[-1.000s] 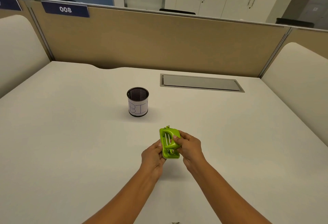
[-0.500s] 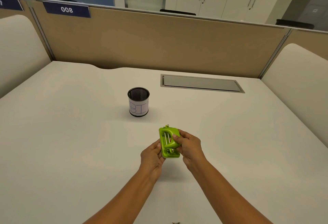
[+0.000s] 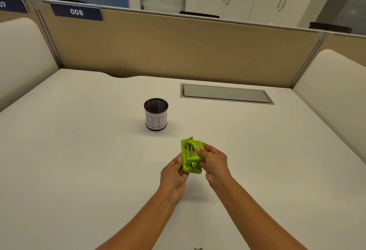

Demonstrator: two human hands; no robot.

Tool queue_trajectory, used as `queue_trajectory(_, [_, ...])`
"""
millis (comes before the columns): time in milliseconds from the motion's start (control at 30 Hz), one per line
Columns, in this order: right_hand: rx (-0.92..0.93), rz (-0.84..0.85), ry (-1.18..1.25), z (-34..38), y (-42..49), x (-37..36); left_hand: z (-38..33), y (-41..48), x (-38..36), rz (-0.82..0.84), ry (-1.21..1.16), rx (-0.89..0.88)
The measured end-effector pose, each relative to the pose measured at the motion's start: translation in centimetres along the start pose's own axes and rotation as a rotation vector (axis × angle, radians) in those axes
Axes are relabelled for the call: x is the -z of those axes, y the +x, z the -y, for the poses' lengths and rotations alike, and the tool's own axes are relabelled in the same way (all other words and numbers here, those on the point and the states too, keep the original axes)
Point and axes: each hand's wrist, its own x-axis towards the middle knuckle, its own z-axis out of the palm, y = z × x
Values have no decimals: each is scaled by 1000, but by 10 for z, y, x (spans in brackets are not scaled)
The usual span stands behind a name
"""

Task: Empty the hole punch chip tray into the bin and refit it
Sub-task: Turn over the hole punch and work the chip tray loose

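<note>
Right, both hands grip one thing: a lime-green plastic hole punch (image 3: pixel 191 155), glossy, rounded edges, held above the desk (image 3: pixel 79 160) just in front of the person; left hand (image 3: pixel 174 176) clasps its left edge and underside, thumb tip on the near-left side; right hand (image 3: pixel 213 162) is clamped on its right side, thumb pressed onto the domed top lever; a thin ring (image 3: pixel 216 151) shows on a right finger; punch is tilted, top face toward the camera, with two pale metal strips running lengthwise in the lever slot and small metal parts visible at the near end; whether the chip tray is on or off cannot be told from this angle.

Bin (image 3: pixel 156 114) stands upright on the desk, beyond and left of the punch, well apart from both hands; a small cylinder of dark wire mesh with a dark rim, wrapped in a white paper band hand-lettered "BI"; inside looks dark.

Desk surface is matte off-white, smooth; a flat grey rectangular cable flap (image 3: pixel 225 93) is set flush in it, far right of the bin; tan fabric-textured partition (image 3: pixel 178 51) behind, with a navy label (image 3: pixel 76 12) reading "008"; rounded cream side screens on both flanks.
</note>
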Motion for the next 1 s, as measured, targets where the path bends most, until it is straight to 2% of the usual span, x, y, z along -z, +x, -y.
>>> queue_trajectory(300, [13,-87,58,0,4,-2,6,-2,-5,-3,-90,-25])
queue_trajectory(1000, [-80,-33,97,6,-3,-3,5,-2,0,-33,-53,-47])
